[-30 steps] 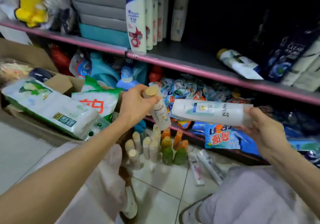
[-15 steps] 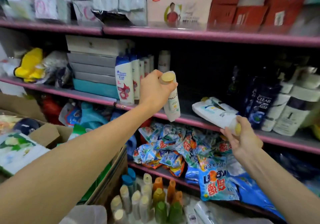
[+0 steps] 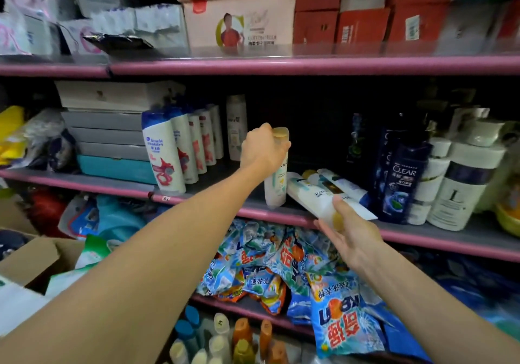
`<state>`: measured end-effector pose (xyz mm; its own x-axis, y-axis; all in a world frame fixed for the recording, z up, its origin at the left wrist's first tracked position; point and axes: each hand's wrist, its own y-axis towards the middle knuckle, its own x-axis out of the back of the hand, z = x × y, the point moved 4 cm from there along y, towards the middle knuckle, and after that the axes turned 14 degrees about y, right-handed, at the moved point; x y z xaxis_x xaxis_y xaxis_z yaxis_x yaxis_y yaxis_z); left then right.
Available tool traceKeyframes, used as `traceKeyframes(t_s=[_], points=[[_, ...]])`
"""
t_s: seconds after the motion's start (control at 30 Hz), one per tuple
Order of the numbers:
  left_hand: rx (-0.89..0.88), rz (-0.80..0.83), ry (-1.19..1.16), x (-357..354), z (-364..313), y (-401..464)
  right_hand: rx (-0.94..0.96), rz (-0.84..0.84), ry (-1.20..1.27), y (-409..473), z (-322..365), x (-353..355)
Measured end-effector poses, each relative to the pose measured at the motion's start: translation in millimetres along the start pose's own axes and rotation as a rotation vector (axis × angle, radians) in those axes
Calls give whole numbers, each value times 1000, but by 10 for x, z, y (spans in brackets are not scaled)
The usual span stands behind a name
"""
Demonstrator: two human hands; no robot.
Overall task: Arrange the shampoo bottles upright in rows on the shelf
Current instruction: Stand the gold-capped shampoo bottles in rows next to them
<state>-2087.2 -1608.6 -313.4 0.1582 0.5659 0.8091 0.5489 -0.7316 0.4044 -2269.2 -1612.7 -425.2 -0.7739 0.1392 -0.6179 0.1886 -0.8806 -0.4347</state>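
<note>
Now my left hand (image 3: 263, 150) wraps the neck of a white shampoo bottle (image 3: 276, 179) just under its tan cap, fingers curled round it; the bottle stands upright with its base on the front of the middle shelf (image 3: 197, 201), close to the pink edge strip; my right hand (image 3: 347, 230) holds a second white bottle (image 3: 311, 197) by its cap end, thumb on top and fingers beneath, pinching it lightly; that bottle lies tilted on the shelf, cap toward me and over the shelf lip, its body touching the foot of the upright one; just behind it two more white bottles (image 3: 342, 185) lie on their sides, touching one another.

To the left along the same shelf a row of white and blue bottles (image 3: 180, 150) stands upright, running front to back, with one pale bottle (image 3: 236, 126) standing alone behind them; beside that row sits a stack of flat grey and teal boxes (image 3: 109, 136); to the right a dark blue bottle (image 3: 403, 178) stands upright, with white round-capped bottles (image 3: 461, 183) just beside it.

Below, blue detergent packets (image 3: 281, 268) are heaped on the lower shelf; lower still I see small capped bottles (image 3: 225, 338) standing together; cartons (image 3: 242, 17) fill the top shelf.
</note>
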Motion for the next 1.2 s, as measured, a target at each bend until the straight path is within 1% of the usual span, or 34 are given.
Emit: traceKeyframes(t_s=[0.1,0.2,0.27,0.37,0.43,0.5,0.6,0.63,0.7,0.77,0.8,0.87,0.9,0.93,0.97,1.0,1.13,1.2], points=[[4,24,21,-23,-40,63,102,-35,-86,35,6,-10],[25,27,0,-49,3,78,292,-33,-199,-19,179,29],[26,39,-25,-84,39,78,451,-1,-358,-120,408,70],[50,79,-57,-104,25,106,700,62,-658,-404,777,36],[99,138,-96,-104,-1,134,838,81,-779,-573,974,-31],[120,216,-114,-97,-6,135,925,95,-830,-721,1132,-100],[141,302,-121,-67,34,45,980,189,-826,-947,1287,-196],[150,302,-148,-42,37,-17,1005,226,-850,-1026,1311,-238],[128,223,-246,43,16,-214,1030,287,-923,-1163,1310,-335],[2,124,-425,137,7,-538,986,343,-1017,-1238,1219,-429],[-91,142,-531,164,15,-750,951,375,-1066,-1259,1145,-465],[-252,330,-715,187,95,-1246,897,441,-1159,-1278,932,-531],[-301,422,-752,159,148,-1465,876,476,-1181,-1279,832,-552],[-327,479,-743,93,196,-1640,854,515,-1178,-1274,750,-566],[-321,489,-700,28,274,-1780,829,558,-1157,-1270,654,-596],[-287,461,-658,-35,365,-1882,805,599,-1132,-1271,561,-633],[-116,220,-669,-145,733,-2002,756,709,-1087,-1291,191,-800],[-43,158,-666,-148,902,-1953,782,753,-1111,-1294,5,-885]])
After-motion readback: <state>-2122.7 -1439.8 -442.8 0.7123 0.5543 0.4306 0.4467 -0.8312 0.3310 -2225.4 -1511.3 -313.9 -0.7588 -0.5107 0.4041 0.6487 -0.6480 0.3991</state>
